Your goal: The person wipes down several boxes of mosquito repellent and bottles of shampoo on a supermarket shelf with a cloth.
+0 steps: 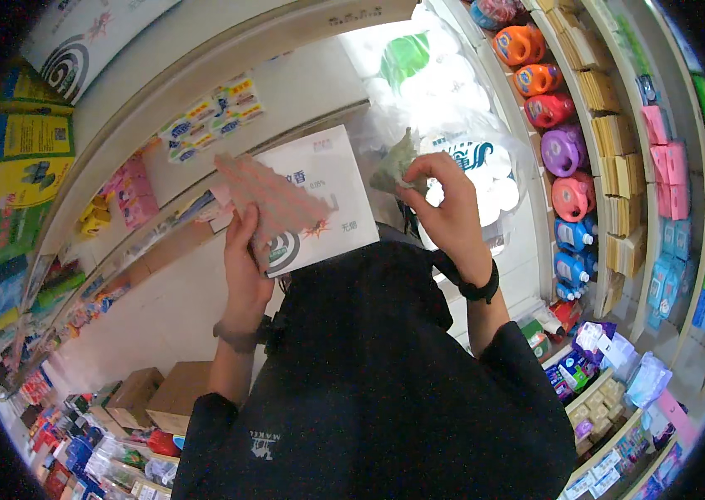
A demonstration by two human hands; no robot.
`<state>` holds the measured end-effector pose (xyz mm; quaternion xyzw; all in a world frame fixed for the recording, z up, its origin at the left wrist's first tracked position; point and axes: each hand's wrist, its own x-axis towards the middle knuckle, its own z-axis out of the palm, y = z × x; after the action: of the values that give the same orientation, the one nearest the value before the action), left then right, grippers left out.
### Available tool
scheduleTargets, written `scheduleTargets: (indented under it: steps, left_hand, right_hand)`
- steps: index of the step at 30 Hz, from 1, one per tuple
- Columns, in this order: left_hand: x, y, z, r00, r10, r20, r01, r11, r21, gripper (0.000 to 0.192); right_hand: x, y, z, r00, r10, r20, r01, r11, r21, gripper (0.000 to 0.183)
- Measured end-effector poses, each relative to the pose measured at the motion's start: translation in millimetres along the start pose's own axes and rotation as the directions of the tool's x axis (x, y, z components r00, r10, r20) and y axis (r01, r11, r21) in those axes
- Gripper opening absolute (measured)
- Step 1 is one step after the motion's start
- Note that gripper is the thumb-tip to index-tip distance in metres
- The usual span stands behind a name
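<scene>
My left hand point(247, 256) grips the lower left side of a white printed carton point(333, 181), which bears writing and a dark spiral. Between that hand and the carton's face lies a pink-and-grey striped cloth point(277, 197), bunched and hanging across the box. My right hand point(446, 203), to the right of the carton, pinches a crumpled grey-green cloth point(401, 162) between thumb and fingers. Behind it stands a clear plastic pack of white rolls point(452, 81).
Shelves curve around me. Detergent bottles point(563, 147) and stacked tan paper packs point(618, 153) line the right side. Soap packs point(211, 119) lie on the shelf ahead at left. Brown cardboard boxes point(180, 394) stand at lower left, and a large carton point(86, 50) sits at upper left.
</scene>
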<state>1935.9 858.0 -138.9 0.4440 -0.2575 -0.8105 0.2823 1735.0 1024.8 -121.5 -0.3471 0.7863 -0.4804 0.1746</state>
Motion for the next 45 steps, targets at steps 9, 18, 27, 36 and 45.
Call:
scheduleTargets:
  steps: [9, 18, 27, 36, 45]
  left_hand:
    - [2.5, -3.0, -15.7, 0.999, -0.019, 0.045, 0.015, 0.996, 0.088, 0.030]
    - [-2.4, 2.0, -8.3, 0.991, -0.101, 0.092, 0.099, 0.995, 0.027, 0.040]
    - [-3.6, 3.3, -9.4, 0.996, -0.065, 0.062, 0.062, 0.997, 0.056, 0.040]
    - [0.5, 1.2, -16.1, 0.981, -0.178, 0.071, 0.179, 0.984, 0.001, 0.037]
    - [13.5, 0.1, -14.4, 0.978, -0.156, 0.140, 0.172, 0.979, -0.110, 0.035]
  right_hand:
    - [1.5, 1.9, -9.3, 0.958, -0.285, -0.043, 0.261, 0.921, -0.291, 0.018]
    - [1.5, -3.3, -16.9, 0.983, 0.157, 0.092, -0.141, 0.976, -0.166, 0.021]
    - [2.4, 41.8, -14.6, 0.972, 0.080, 0.222, -0.013, 0.958, -0.288, 0.037]
    - [33.8, -55.2, 4.0, 0.953, -0.299, -0.050, 0.275, 0.924, -0.267, 0.039]
    - [-14.1, -46.3, 17.1, 0.789, -0.387, 0.477, 0.490, 0.864, -0.111, 0.045]
